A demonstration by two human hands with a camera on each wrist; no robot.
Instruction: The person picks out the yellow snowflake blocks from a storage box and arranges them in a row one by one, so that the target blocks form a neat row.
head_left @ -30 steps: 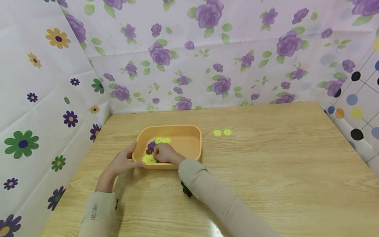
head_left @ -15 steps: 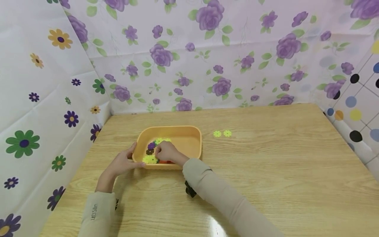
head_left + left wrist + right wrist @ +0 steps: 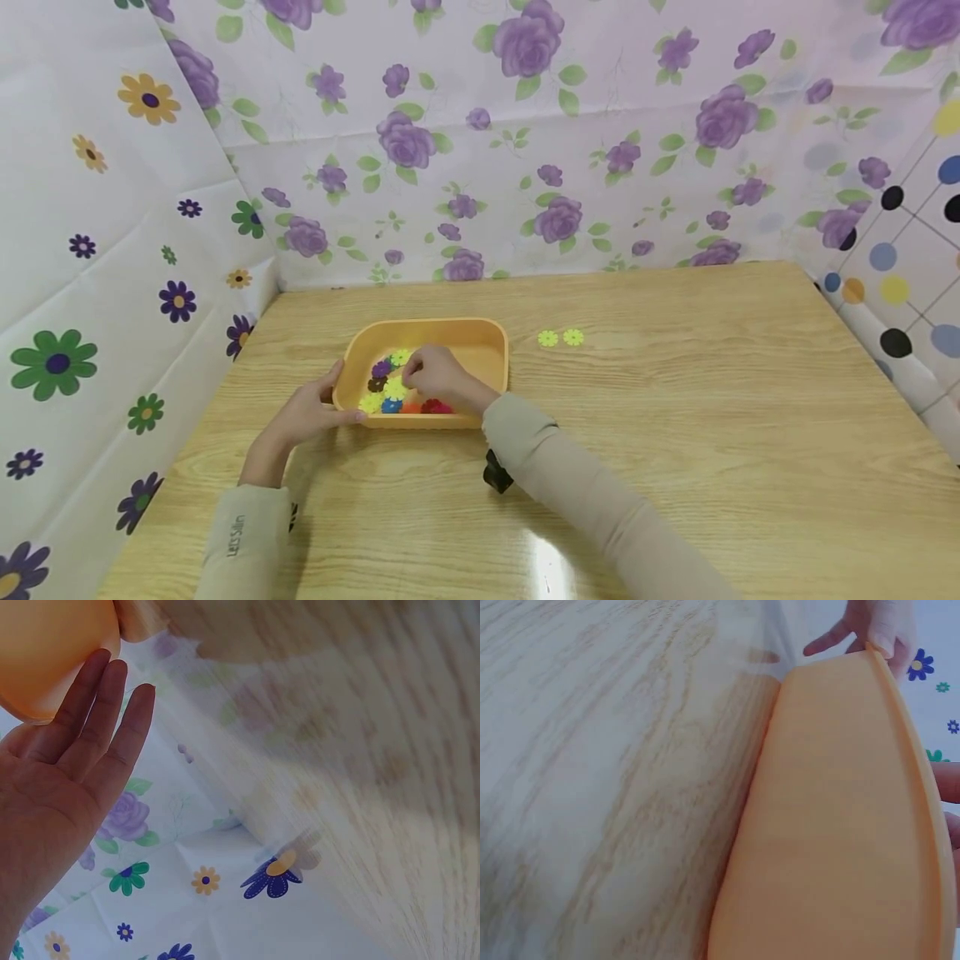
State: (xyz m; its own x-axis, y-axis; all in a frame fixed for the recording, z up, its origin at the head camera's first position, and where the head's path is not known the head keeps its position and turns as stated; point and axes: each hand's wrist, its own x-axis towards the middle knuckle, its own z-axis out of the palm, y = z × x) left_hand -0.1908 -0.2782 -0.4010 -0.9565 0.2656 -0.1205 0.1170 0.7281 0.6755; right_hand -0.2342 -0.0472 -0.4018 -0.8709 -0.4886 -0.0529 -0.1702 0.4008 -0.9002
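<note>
A shallow orange tray stands on the table, with several flower-shaped plastic discs inside. My left hand holds its near left corner, thumb over the front rim and fingers along the outer wall. The left wrist view shows these fingers nearly straight. My right hand is inside the tray and pinches a yellow flower disc at its edge. Around it lie a brown disc, a purple disc, a blue disc and a dark red disc. In the right wrist view, the tray wall hides most of this hand.
Two yellow flower discs lie side by side on the wooden table, right of the tray. Flower-patterned sheets hang behind and at the left. A dotted sheet borders the right side.
My right hand has moved up and to the right inside the tray, drawing the yellow flower disc along. Blue and dark red discs now show. The left hand stays on the corner.
</note>
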